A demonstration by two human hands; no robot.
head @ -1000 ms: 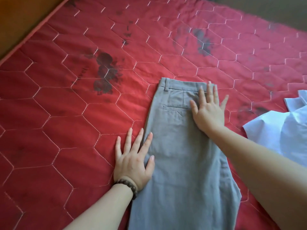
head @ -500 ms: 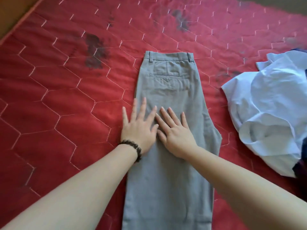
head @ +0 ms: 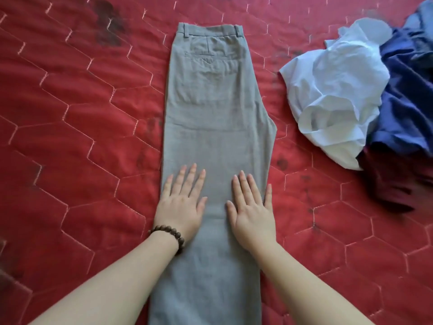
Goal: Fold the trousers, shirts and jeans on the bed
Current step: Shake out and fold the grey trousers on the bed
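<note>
Grey trousers [head: 215, 109] lie flat on the red quilted bed [head: 70, 137], folded lengthwise leg on leg, waistband at the far end and the legs running out of the bottom of the frame. My left hand [head: 181, 205], with a bead bracelet at the wrist, presses flat on the left edge of the legs. My right hand [head: 251, 208] presses flat beside it near the right edge. Both hands have straight, spread fingers.
A crumpled white shirt [head: 332, 90] lies to the right of the trousers. Against it, further right, sit a dark blue garment [head: 407, 95] and a dark red garment [head: 393, 181]. Dark stains [head: 107, 22] mark the quilt at the far left.
Both hands have slid down the trousers toward me, from near the waistband to the thigh area, and have moved apart. The view has shifted, so more of the clothes pile shows.
</note>
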